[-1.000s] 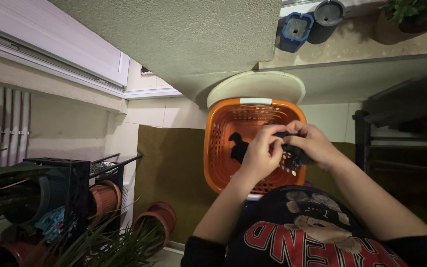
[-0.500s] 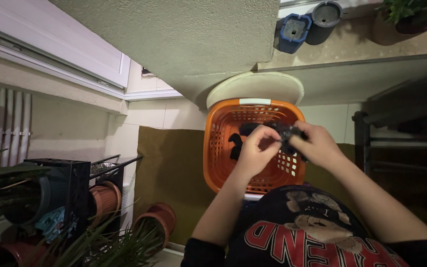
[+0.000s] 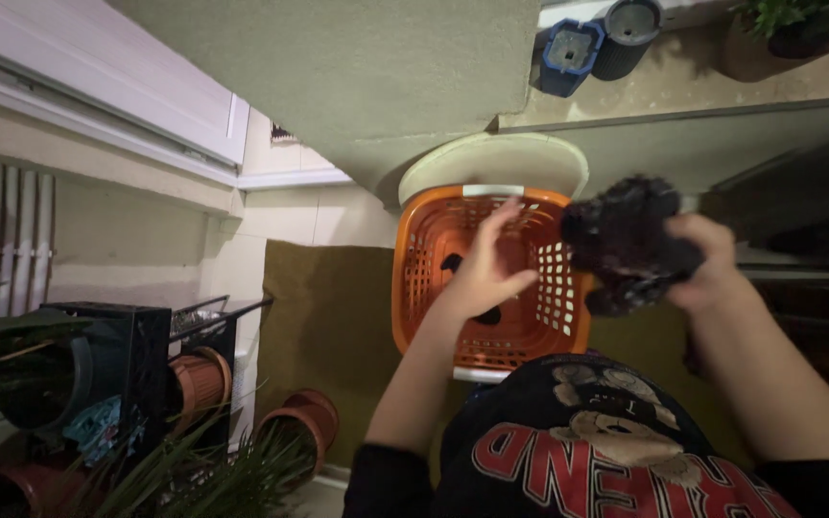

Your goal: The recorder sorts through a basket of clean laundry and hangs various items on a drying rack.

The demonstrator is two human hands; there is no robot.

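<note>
Now right hand grips dark cloth — left hand open

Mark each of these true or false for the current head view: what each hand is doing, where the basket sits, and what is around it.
1. The right hand has its grip on a dark bundle of cloth. True.
2. The left hand also grips the bundle. False: it is open, fingers spread, over the orange basket, holding nothing.
3. The basket is blue. False: it is orange, with slotted walls.
4. Some dark items lie inside the basket. True, though what they are cannot be told.
5. Terracotta pots lie at lower left of the view beside a black rack. True.
6. The bundle rests on the basket floor. False: it is held up in the air to the right of the basket.
</note>
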